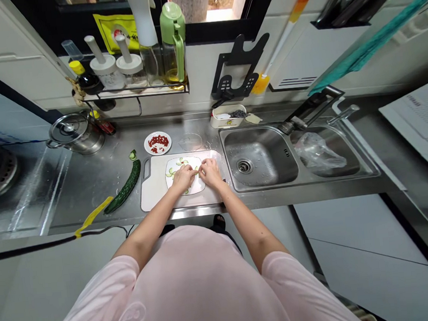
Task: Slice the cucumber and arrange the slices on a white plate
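1. Steel counter point(88, 184): runs the full width of the view below a dark-framed window; wet patches show around the board.
2. Double sink point(261, 161): set into the counter just right of the board. The left basin shows its drain; the right basin holds a crumpled clear plastic bag point(316, 152).
3. Lidded steel pot point(74, 132): stands at the back left of the counter, well apart from the hands.
4. Wall rack point(136, 90): carries shakers, bottles and a green-topped oil dispenser point(173, 41).
5. White cutting board point(156, 185): lies at the counter's front edge, directly before the person.
6. White plate point(178, 183): sits on the board, with cucumber slices point(175, 166) laid around its rim.
7. Whole cucumber point(124, 188): lies diagonally on the counter just left of the board, a cut end piece beyond its tip.
8. Yellow peeler point(91, 218): rests near the counter's front edge, left of the cucumber.
9. Small dish of red pieces point(157, 143): behind the board, apart from it.
10. Left hand point(183, 175): over the plate's centre, fingers curled down onto the slices.
11. Right hand point(209, 171): at the plate's right edge, fingers curled, fingertips meeting the left hand's. Whether either hand pinches a slice cannot be made out.
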Demonstrator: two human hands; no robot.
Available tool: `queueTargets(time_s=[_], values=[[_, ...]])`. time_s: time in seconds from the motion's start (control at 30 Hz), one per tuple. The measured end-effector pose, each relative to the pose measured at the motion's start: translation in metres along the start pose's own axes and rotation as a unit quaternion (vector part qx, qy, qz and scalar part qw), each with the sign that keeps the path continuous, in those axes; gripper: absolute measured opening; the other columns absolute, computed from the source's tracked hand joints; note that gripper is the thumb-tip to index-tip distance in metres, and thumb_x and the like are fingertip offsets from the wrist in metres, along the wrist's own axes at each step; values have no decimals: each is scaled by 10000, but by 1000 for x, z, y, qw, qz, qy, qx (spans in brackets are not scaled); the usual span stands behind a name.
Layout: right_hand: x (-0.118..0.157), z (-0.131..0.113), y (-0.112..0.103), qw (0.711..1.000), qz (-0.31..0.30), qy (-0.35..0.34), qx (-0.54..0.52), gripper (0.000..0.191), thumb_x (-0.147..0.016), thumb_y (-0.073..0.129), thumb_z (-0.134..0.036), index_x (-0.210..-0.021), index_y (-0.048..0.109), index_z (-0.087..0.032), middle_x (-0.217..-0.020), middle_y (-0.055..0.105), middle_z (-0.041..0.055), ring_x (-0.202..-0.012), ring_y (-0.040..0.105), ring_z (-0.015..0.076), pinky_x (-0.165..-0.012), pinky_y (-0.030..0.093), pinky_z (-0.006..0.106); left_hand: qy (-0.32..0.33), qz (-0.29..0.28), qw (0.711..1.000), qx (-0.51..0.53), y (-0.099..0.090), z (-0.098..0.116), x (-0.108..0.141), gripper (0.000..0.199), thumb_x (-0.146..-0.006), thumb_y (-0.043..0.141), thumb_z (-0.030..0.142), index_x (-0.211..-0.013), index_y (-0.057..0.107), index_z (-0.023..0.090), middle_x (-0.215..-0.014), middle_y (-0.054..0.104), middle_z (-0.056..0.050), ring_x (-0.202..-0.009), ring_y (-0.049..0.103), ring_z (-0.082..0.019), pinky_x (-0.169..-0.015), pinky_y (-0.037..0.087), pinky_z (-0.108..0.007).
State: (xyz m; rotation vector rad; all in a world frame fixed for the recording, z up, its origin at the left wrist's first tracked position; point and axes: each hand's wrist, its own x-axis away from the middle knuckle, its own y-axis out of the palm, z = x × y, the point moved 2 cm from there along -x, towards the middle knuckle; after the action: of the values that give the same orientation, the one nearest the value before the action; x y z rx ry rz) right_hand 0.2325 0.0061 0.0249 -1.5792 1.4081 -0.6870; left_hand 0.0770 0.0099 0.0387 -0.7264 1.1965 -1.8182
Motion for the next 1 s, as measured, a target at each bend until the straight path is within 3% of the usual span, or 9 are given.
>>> queueTargets(time_s=[0.37,1.0], values=[[0,3,3,1000,8,10,-16,100,-831,540,-238,-818,636,-219,-1091,499,77,-1094,348,254,-901,367,392,6,-4,1000,-14,4,0,-1,311,-891,423,282,-1099,653,297,-1082,536,-67,-1014,458,-217,-720,372,-286],[-2,6,2,999,25,30,-29,95,-817,535,-236,-825,630,-232,-1064,505,68,-1084,369,252,-891,382,387,3,12,1000,0,4,0,-1,285,-874,467,279,-1081,661,298,-1051,549,-54,-987,470,-192,-768,400,-285]])
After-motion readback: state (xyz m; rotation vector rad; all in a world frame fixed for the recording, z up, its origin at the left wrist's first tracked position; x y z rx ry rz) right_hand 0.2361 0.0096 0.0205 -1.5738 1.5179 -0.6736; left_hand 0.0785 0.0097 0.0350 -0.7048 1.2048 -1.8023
